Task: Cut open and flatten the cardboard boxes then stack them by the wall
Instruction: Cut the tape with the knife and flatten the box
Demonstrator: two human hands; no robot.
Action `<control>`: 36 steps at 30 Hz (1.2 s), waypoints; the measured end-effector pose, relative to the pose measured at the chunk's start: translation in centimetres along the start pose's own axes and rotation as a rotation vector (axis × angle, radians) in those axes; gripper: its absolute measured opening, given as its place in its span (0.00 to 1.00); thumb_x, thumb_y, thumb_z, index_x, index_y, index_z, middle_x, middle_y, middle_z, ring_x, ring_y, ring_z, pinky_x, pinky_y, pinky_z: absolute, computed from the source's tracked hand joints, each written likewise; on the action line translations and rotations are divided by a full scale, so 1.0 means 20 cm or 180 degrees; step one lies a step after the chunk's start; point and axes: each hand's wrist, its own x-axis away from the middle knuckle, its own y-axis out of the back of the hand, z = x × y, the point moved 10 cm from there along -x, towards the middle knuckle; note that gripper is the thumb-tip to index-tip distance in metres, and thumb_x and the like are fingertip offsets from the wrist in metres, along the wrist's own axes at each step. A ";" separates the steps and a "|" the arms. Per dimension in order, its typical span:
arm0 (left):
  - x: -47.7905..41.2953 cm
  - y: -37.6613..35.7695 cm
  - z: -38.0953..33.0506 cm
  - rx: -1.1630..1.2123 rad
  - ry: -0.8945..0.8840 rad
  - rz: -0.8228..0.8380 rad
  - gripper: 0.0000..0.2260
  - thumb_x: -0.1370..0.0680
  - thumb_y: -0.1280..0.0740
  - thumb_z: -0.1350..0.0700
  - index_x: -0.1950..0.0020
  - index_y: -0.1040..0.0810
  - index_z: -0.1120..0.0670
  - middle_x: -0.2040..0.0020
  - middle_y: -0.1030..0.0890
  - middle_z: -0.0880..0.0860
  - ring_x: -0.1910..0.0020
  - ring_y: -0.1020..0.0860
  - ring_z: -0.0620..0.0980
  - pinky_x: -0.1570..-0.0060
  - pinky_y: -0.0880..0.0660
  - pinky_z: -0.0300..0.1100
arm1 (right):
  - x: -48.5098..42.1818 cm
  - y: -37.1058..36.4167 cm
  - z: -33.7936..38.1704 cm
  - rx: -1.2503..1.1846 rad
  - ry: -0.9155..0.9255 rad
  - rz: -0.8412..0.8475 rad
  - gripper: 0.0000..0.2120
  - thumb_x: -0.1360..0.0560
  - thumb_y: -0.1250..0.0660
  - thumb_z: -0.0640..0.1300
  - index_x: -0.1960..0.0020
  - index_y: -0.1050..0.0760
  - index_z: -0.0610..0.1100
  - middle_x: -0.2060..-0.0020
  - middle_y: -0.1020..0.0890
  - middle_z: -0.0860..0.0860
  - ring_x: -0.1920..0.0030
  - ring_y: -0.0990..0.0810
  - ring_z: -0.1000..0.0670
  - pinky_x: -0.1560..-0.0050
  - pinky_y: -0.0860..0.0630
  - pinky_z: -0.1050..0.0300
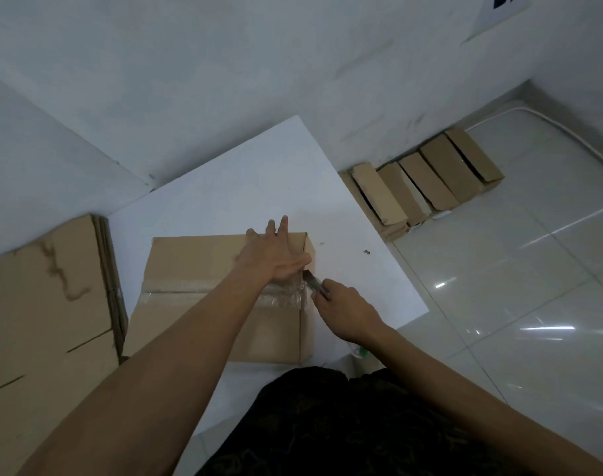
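My right hand [344,310] hides the handle of the cutter [315,282]; its blade tip is lost behind crumpled tape [289,294] and my left hand [276,255]; the flattened cardboard [46,304] on the left runs off the edge; a green thing [362,353] under my right wrist is too hidden to name.

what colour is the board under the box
White, a plain board under the brown box; the head view shows it best.

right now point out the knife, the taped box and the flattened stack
knife [315,282], head view, on its exposed metal part
taped box [197,262], head view, on its bare top panel
flattened stack [46,304], head view, top sheet
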 end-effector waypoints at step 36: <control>0.20 -0.07 1.23 0.0747 0.1287 -0.0469 0.57 0.38 0.53 0.15 0.23 0.37 0.54 0.26 0.34 0.61 0.31 0.31 0.65 0.33 0.34 0.62 | 0.04 -0.14 0.10 -0.4598 -0.0645 -0.0387 0.08 0.14 0.47 0.43 0.40 0.31 0.50 0.40 0.19 0.39 0.41 0.18 0.37 0.45 0.20 0.38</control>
